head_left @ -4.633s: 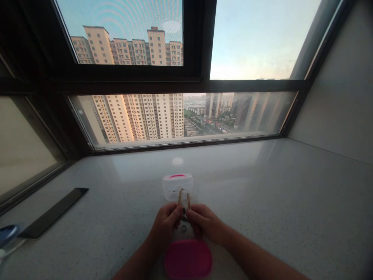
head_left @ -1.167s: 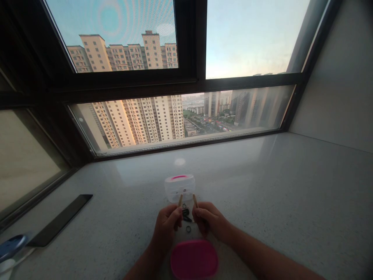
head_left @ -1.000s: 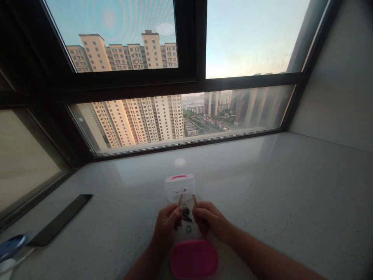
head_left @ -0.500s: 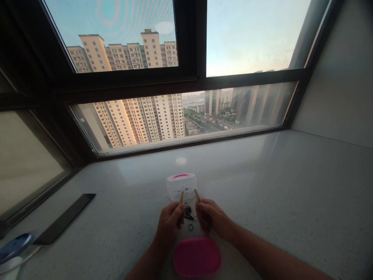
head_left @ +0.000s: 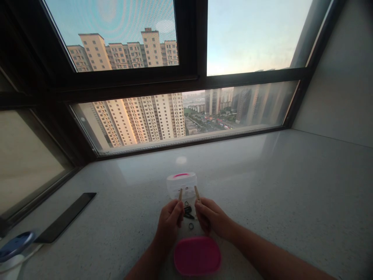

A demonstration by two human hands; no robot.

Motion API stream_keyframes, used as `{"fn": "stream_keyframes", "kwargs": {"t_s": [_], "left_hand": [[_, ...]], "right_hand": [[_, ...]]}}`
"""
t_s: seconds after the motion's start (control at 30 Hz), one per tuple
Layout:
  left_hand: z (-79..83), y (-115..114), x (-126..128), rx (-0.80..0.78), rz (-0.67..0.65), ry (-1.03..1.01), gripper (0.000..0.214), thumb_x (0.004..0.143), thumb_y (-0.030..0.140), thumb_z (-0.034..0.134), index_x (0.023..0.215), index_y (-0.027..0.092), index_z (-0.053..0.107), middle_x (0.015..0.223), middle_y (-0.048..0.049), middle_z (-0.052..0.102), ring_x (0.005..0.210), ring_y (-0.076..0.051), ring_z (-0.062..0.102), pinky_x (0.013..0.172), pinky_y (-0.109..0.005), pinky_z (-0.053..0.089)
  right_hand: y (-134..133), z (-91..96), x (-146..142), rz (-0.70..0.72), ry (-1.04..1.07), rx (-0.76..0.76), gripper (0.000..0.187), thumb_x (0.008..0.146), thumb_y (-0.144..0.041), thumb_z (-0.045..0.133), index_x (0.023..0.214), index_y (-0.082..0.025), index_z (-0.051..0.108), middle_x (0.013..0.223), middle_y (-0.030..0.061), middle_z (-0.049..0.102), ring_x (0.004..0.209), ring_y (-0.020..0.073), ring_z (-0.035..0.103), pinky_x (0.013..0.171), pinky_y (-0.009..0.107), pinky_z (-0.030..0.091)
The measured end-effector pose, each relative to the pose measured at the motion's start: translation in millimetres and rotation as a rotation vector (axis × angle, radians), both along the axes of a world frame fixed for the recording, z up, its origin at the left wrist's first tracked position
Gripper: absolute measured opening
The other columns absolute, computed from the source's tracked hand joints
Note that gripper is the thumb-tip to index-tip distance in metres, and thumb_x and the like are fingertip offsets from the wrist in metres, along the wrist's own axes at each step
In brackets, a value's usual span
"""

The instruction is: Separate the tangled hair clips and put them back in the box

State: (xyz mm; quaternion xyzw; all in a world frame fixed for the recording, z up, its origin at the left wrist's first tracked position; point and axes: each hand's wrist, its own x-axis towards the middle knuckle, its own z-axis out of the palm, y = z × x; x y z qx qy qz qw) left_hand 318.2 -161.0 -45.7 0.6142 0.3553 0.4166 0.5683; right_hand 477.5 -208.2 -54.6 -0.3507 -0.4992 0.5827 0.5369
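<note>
My left hand (head_left: 170,217) is closed around a slim light-brown wooden piece (head_left: 180,193) that looks like a clothespin, its tip pointing up. A similar wooden piece (head_left: 197,193) stands tilted in my right hand (head_left: 214,217), pinched between thumb and fingers. The two pieces are apart, in front of a clear plastic box (head_left: 182,180) with a pink mark on its top edge. Between my hands lie small black items (head_left: 189,213), too small to name, and a dark ring (head_left: 191,226). Nearest me is a pink oval lid or tray (head_left: 197,256).
All this rests on a pale speckled sill (head_left: 262,186) below a dark-framed window (head_left: 192,77). At the left lie a long dark flat object (head_left: 65,219) and a blue-and-white round object (head_left: 16,247). A white wall (head_left: 338,89) bounds the right side.
Both wooden pieces have risen slightly, and the left one's tip has shifted a little to the left. My hands otherwise stay nearly where they were.
</note>
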Motion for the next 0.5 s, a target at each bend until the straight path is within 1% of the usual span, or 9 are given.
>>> {"fn": "stream_keyframes", "kwargs": {"t_s": [0.27,0.5], "left_hand": [[-3.4,0.5,1.1,0.048,0.040,0.024,0.037,0.085,0.048,0.046,0.064,0.017,0.045,0.046,0.0075,0.037,0.039,-0.006,0.032,0.040,-0.018,0.025],[-4.3,0.2,0.0,0.121,0.026,0.108,0.039,0.086,0.049,0.043,0.062,0.018,0.042,0.044,0.0077,0.037,0.039,-0.007,0.031,0.041,-0.019,0.024]], "right_hand": [[0.2,1.6,-0.9,-0.007,-0.084,0.004,0.042,0.087,-0.052,0.047,0.064,-0.017,0.044,0.040,-0.0079,0.039,0.029,0.0057,0.037,0.030,0.016,0.030],[-2.2,1.8,0.1,-0.014,-0.070,0.005,0.042,0.085,-0.052,0.050,0.063,-0.016,0.045,0.040,-0.0076,0.039,0.030,0.0054,0.035,0.031,0.016,0.029]]}}
